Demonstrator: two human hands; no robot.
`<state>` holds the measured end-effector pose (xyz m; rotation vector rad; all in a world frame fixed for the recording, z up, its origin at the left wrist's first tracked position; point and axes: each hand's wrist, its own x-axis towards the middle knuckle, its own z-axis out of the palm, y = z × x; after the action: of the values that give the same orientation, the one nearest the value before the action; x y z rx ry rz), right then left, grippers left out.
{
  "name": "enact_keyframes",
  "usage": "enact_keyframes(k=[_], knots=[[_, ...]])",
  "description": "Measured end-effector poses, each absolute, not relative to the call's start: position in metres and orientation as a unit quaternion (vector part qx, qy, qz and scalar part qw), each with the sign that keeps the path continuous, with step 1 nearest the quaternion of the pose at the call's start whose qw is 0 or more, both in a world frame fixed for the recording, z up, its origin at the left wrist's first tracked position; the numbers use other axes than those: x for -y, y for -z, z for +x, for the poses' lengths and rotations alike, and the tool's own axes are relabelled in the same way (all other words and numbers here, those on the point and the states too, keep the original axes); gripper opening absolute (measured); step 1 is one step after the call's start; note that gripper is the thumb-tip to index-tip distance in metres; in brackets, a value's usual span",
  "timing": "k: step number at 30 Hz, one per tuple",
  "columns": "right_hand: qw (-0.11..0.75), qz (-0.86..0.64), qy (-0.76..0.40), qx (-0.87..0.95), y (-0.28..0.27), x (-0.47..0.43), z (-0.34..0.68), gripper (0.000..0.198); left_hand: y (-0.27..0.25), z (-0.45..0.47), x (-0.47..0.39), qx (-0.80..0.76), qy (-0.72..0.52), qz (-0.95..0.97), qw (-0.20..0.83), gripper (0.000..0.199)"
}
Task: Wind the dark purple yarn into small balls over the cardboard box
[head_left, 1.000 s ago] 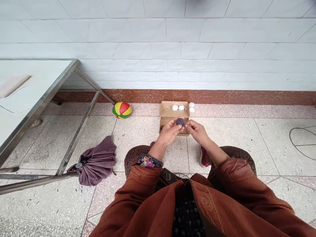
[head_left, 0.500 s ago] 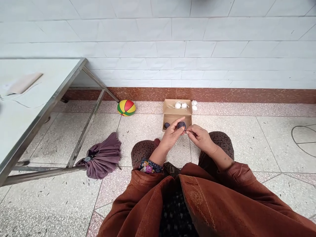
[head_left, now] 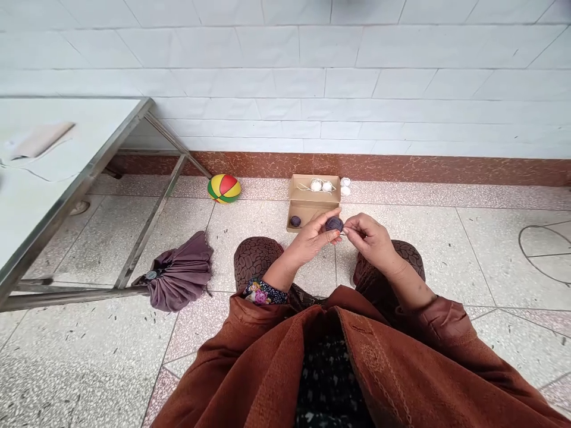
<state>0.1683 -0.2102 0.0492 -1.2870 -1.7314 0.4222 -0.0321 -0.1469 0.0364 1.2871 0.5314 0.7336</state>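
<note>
My left hand [head_left: 312,239] grips a dark purple-grey ball of yarn [head_left: 334,224] between thumb and fingers, in front of the open cardboard box. Close against the ball's right side, my right hand [head_left: 368,236] pinches at the yarn, though the strand itself is too fine to make out clearly. A second dark yarn ball [head_left: 295,221] lies in the near half of the cardboard box [head_left: 307,209]. White yarn balls [head_left: 316,185] with loose strands rest in the box's far half. More white balls [head_left: 345,186] sit on the floor just right of it.
A metal-framed table [head_left: 102,148] stands at the left, with a beige folded item [head_left: 44,140] on top. Below it lies a purple folded umbrella [head_left: 181,273]. A colourful ball [head_left: 224,188] is near the wall. A wire ring [head_left: 548,254] is on the floor at right.
Both hands have shifted slightly right with the dark yarn ball, uncovering more of the box and the other dark ball. The whole view has tilted a little.
</note>
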Motion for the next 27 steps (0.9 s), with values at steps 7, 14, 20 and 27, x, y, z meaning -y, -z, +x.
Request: enact_keyframes(k=[7,14,20,27], knots=[[0.419,-0.578,-0.235,0.66,-0.056,0.227,0.185,0.019,-0.038,-0.006,0.166,-0.243,-0.354,0.545,0.72,0.054],[0.416,-0.581,-0.216,0.666,-0.069,0.234,0.203,0.019,-0.043,0.012,0.172,-0.28,-0.361,0.56,0.691,0.052],[0.441,-0.57,-0.166,0.673,-0.092,0.227,0.216,0.017,-0.054,0.028,0.169,-0.241,-0.352,0.55,0.718,0.055],[0.468,-0.592,-0.153,0.639,-0.092,0.235,0.215,0.019,-0.069,0.035,0.184,-0.23,-0.361,0.54,0.725,0.05]])
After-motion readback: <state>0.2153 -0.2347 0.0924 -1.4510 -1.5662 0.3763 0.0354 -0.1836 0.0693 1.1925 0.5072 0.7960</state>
